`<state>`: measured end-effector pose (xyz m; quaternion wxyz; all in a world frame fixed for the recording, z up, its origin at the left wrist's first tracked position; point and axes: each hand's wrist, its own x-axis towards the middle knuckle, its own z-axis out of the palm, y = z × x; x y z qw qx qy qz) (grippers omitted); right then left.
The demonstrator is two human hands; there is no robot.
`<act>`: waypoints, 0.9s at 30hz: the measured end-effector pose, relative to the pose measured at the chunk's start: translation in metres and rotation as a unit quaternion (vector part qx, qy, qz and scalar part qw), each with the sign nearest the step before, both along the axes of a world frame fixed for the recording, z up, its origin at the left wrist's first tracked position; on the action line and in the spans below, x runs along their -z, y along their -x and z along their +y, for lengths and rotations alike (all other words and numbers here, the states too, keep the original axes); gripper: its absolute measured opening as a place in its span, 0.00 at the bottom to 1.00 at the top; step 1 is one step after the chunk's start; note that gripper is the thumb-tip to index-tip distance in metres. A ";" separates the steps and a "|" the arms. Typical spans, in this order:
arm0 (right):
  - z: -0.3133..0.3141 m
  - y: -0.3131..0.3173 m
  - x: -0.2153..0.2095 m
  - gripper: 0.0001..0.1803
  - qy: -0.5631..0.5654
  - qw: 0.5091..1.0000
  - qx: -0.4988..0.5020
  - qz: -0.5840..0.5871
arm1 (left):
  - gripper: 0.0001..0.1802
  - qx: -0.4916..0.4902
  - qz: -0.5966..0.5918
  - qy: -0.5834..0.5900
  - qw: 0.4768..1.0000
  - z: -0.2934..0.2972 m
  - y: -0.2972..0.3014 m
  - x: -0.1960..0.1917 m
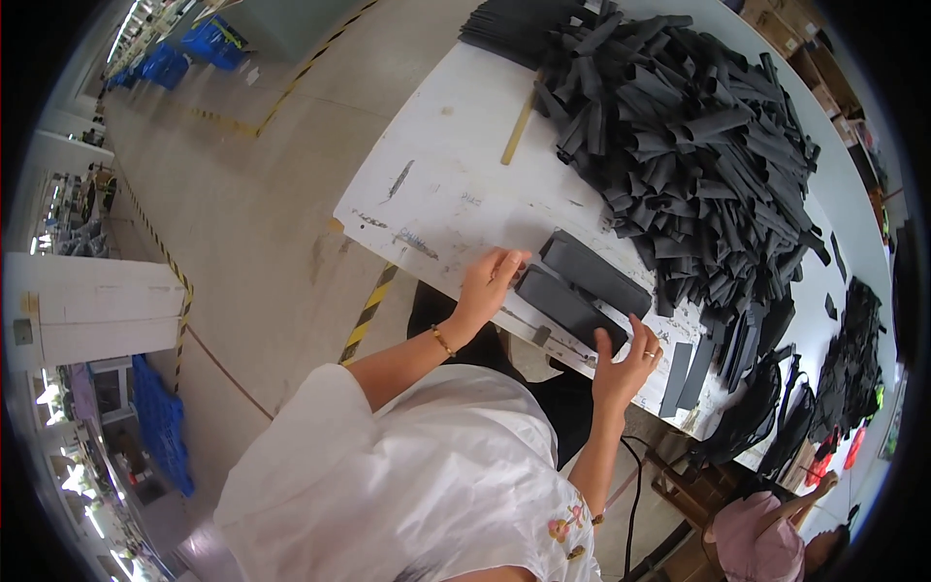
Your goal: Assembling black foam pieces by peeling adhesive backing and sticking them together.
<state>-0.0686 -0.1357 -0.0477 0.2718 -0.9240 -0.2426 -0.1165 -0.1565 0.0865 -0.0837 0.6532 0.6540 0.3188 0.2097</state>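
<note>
Two neat stacks of black fabric-like strips lie side by side near the table's front edge: a near stack and a far stack. My left hand is at their left ends, its fingers bent and slightly apart, with the fingertips by the near stack. At the right ends is my right hand. Its thumb rests against the near stack's end and its fingers reach toward the far stack's corner, spread apart. Neither hand is wrapped round a stack.
A big heap of loose black strips covers the table's far right. A flat yellowish strip lies on the white tabletop. Further right are single strips and black bags. Another person sits at lower right.
</note>
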 end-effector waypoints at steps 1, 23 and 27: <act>0.001 0.006 -0.007 0.35 0.025 0.998 -0.035 0.054 | 0.19 0.016 -0.005 0.011 1.000 0.000 0.001 -0.003; -0.086 -0.029 0.028 0.10 -0.051 0.977 0.205 0.001 | 0.35 -0.148 0.073 -0.184 0.969 0.164 -0.214 0.032; -0.129 -0.044 0.047 0.17 0.045 0.962 0.268 0.001 | 0.24 -0.007 0.023 -0.106 0.994 0.165 -0.216 0.025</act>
